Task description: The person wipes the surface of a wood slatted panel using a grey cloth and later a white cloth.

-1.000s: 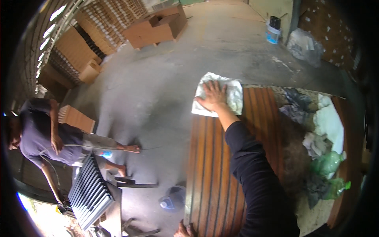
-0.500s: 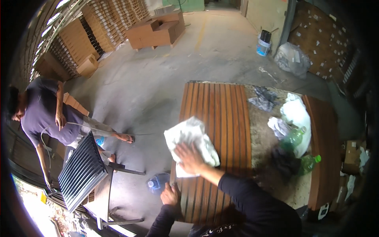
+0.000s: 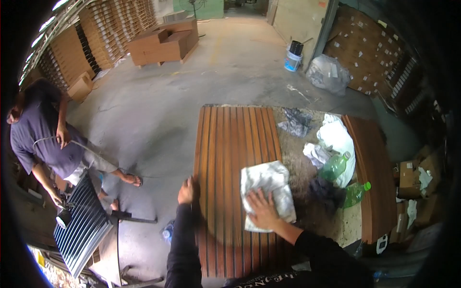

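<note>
A brown slatted wooden panel (image 3: 223, 158) lies on the worktable (image 3: 297, 165) in front of me. My right hand (image 3: 263, 210) lies flat with fingers spread on a folded white cloth (image 3: 276, 175), pressing it against the panel's right part. At the panel's left edge, my left hand (image 3: 187, 191) is closed round the edge; some of its fingers are hidden. Right of the panel lie a grey rag (image 3: 295, 123), white rags (image 3: 336, 139), a dark cloth (image 3: 326, 196) and two green plastic bottles (image 3: 335, 167), both tipped over.
Several brown panels (image 3: 370, 177) are stacked along the table's right side. At left, a co-worker (image 3: 53, 129) holds a spray gun (image 3: 63, 216) over a black slatted panel (image 3: 84, 223). A clear bottle (image 3: 168, 232) stands on the floor. Farther off are a bucket (image 3: 293, 60) and a plastic bag (image 3: 329, 74).
My right hand has slid the cloth rightward across the panel. My left hand has moved farther along the left edge. The co-worker's spray gun has come over the black panel; my view has shifted.
</note>
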`<state>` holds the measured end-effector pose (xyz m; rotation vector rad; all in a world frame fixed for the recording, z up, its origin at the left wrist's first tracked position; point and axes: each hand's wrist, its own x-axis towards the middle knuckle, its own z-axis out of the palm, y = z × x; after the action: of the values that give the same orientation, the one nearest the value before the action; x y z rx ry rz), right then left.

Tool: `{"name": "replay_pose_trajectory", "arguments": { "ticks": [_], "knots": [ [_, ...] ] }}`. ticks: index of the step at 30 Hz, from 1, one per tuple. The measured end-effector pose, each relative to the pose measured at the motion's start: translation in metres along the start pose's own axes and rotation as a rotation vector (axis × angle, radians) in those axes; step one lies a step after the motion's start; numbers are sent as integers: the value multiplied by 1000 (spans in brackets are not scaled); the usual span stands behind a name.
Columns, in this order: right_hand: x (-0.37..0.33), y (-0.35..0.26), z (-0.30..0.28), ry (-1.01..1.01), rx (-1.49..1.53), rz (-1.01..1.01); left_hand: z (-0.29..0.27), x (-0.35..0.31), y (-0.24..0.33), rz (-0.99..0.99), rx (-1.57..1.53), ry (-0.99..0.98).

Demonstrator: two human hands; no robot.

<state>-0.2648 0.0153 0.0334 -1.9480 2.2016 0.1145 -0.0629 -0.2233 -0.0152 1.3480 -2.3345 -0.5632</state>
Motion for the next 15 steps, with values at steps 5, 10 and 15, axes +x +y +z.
{"name": "replay_pose_trajectory", "arguments": {
  "ticks": [5,10,15],
  "knots": [
    [100,23,-11,91,44,-4,28,74,49,-597,-170,-60],
    [280,88,-56,168,-26,130,10,68,57,-557,-196,-14],
    [397,150,-100,184,79,328,6,71,57,-548,-141,-148]
  ]
}}
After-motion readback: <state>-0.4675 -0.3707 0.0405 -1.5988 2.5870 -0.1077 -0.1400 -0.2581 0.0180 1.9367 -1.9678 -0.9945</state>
